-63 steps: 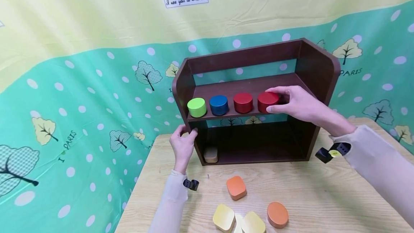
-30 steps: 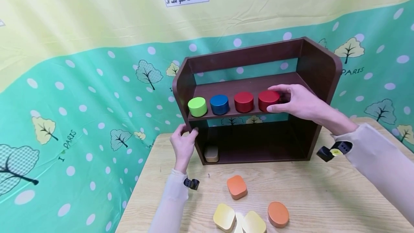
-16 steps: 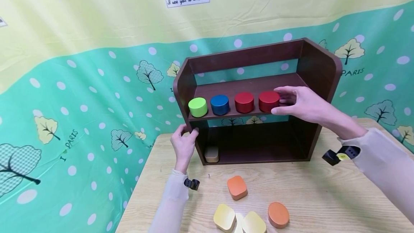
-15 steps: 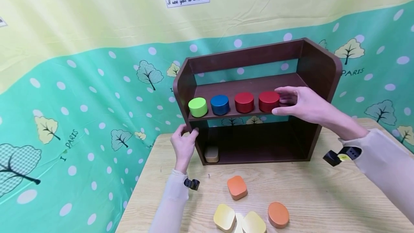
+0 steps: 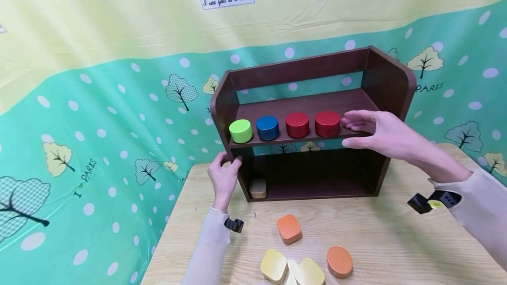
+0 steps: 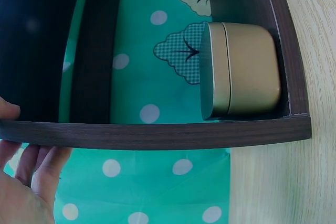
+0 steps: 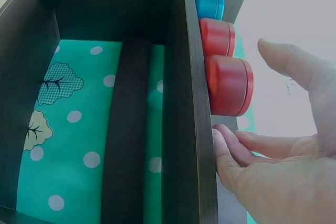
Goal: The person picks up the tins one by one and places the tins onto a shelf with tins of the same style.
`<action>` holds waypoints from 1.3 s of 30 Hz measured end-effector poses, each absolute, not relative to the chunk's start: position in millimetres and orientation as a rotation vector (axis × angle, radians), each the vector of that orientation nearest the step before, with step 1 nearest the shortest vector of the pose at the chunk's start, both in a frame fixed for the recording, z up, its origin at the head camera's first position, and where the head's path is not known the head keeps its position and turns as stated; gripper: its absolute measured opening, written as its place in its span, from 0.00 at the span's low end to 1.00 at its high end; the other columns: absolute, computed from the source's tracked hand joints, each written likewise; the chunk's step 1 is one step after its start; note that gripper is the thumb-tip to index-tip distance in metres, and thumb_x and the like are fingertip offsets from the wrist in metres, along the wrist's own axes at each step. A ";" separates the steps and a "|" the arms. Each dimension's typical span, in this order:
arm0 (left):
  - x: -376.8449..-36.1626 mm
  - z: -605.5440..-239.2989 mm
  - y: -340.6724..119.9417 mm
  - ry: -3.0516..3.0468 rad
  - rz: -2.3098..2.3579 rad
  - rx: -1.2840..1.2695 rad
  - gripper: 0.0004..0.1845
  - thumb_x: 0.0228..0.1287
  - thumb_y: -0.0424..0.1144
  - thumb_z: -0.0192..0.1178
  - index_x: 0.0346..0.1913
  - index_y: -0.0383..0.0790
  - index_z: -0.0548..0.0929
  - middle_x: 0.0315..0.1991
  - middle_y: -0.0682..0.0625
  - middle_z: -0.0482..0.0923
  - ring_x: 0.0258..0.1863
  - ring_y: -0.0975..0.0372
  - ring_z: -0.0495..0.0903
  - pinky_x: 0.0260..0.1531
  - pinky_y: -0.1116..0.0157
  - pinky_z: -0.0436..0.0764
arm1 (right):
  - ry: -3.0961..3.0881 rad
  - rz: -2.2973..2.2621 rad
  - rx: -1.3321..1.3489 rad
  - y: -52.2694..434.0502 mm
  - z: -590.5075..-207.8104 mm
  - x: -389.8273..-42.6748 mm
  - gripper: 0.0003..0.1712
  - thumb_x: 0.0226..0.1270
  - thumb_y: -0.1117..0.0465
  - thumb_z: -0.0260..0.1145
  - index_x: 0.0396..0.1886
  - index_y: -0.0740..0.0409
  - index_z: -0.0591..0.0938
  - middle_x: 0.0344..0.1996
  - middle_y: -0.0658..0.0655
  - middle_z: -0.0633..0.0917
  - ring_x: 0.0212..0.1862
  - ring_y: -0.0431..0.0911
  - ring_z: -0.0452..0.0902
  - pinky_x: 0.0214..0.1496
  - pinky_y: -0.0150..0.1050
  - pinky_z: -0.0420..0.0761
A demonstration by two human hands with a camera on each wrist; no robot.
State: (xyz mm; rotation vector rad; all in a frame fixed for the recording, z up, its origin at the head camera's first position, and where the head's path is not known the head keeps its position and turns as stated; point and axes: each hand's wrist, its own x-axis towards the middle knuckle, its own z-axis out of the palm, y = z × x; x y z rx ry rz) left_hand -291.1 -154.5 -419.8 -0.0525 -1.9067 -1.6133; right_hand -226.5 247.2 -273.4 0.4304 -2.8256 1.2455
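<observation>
My left hand (image 5: 223, 179) pinches the left side panel of a dark brown two-tier shelf (image 5: 305, 100), thumb inside and fingers outside. On the upper tier stand four-in-a-row round lidded tins, namely a green tin (image 5: 240, 131), a blue tin (image 5: 267, 128), a red tin (image 5: 297, 125) and another red tin (image 5: 327, 124) at the right end. Just right of that last tin, my right hand (image 5: 382, 134) holds nothing, thumb and fingers spread apart. The right wrist view shows its fingertips by the shelf edge, below the red tin (image 7: 228, 85). A gold square tin (image 6: 252, 69) sits in the lower tier's left corner.
On the wooden table (image 5: 396, 241) before the shelf lie an orange square tin (image 5: 289, 228), an orange round tin (image 5: 339, 261) and two yellow square tins, one left (image 5: 273, 266) and one right (image 5: 310, 272). A patterned curtain (image 5: 119, 144) hangs behind.
My right hand has let go of the right-end red tin and drawn back to the right and slightly down. The tins stay in place, and the left hand keeps its hold on the shelf.
</observation>
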 end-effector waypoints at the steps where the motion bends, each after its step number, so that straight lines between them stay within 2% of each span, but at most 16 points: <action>1: -290.9 -419.6 -154.5 -1.906 -1.612 -0.054 0.05 0.60 0.28 0.74 0.38 0.33 0.90 0.33 0.44 0.86 0.39 0.63 0.83 0.47 0.66 0.81 | -2.825 1.242 0.428 247.5 -273.7 -225.1 0.48 0.71 0.50 0.78 0.83 0.62 0.68 0.75 0.69 0.79 0.73 0.65 0.77 0.51 0.12 0.73; 6: -290.2 -419.2 -154.6 -1.900 -1.613 -0.053 0.05 0.59 0.28 0.74 0.38 0.33 0.90 0.32 0.46 0.86 0.38 0.65 0.82 0.46 0.66 0.81 | -2.804 1.268 0.439 249.9 -277.1 -218.4 0.47 0.71 0.51 0.78 0.83 0.60 0.69 0.75 0.68 0.79 0.73 0.65 0.76 0.52 0.12 0.74; 9: -289.8 -419.2 -154.4 -1.903 -1.622 -0.055 0.05 0.60 0.28 0.74 0.38 0.33 0.90 0.33 0.47 0.86 0.38 0.65 0.82 0.45 0.69 0.80 | -2.782 1.290 0.438 251.7 -281.7 -211.7 0.46 0.71 0.52 0.78 0.82 0.60 0.69 0.75 0.67 0.80 0.72 0.60 0.78 0.53 0.12 0.74; 12: -289.4 -419.4 -154.4 -1.904 -1.629 -0.055 0.05 0.60 0.28 0.74 0.39 0.33 0.90 0.33 0.46 0.86 0.38 0.64 0.82 0.44 0.71 0.79 | -2.750 1.315 0.453 253.8 -287.8 -204.2 0.45 0.71 0.55 0.78 0.82 0.60 0.70 0.74 0.66 0.80 0.67 0.40 0.81 0.54 0.12 0.75; 15: -289.5 -420.0 -154.5 -1.904 -1.630 -0.050 0.05 0.60 0.27 0.74 0.39 0.34 0.91 0.33 0.45 0.86 0.38 0.64 0.82 0.43 0.72 0.79 | -2.723 1.332 0.485 255.3 -295.0 -196.6 0.44 0.70 0.57 0.79 0.81 0.61 0.71 0.73 0.66 0.81 0.59 0.22 0.78 0.55 0.13 0.75; 17: -289.8 -420.2 -154.4 -1.902 -1.629 -0.048 0.05 0.60 0.27 0.74 0.39 0.34 0.91 0.33 0.44 0.86 0.38 0.64 0.82 0.43 0.72 0.79 | -2.715 1.340 0.513 256.3 -300.5 -192.0 0.44 0.69 0.59 0.79 0.80 0.62 0.71 0.72 0.66 0.82 0.57 0.16 0.75 0.56 0.13 0.75; 22: -290.0 -419.9 -154.2 -1.892 -1.632 -0.034 0.06 0.60 0.26 0.75 0.39 0.33 0.91 0.34 0.44 0.85 0.37 0.66 0.81 0.42 0.73 0.78 | -2.702 1.376 0.562 257.8 -315.7 -184.1 0.43 0.68 0.61 0.79 0.79 0.63 0.72 0.69 0.66 0.83 0.58 0.17 0.75 0.58 0.13 0.74; 28: -290.2 -419.6 -156.4 -1.898 -1.624 -0.053 0.05 0.60 0.27 0.75 0.39 0.33 0.91 0.33 0.47 0.85 0.38 0.66 0.82 0.43 0.71 0.80 | -2.716 1.386 0.605 256.9 -333.6 -176.9 0.43 0.66 0.61 0.81 0.77 0.63 0.74 0.68 0.65 0.85 0.58 0.18 0.76 0.57 0.17 0.78; 39: -291.2 -420.0 -154.5 -1.915 -1.603 -0.051 0.05 0.60 0.28 0.74 0.38 0.34 0.91 0.34 0.41 0.87 0.39 0.63 0.83 0.46 0.71 0.78 | -2.698 1.481 0.729 253.3 -372.2 -166.3 0.43 0.64 0.63 0.82 0.76 0.66 0.75 0.66 0.68 0.85 0.58 0.22 0.78 0.59 0.22 0.81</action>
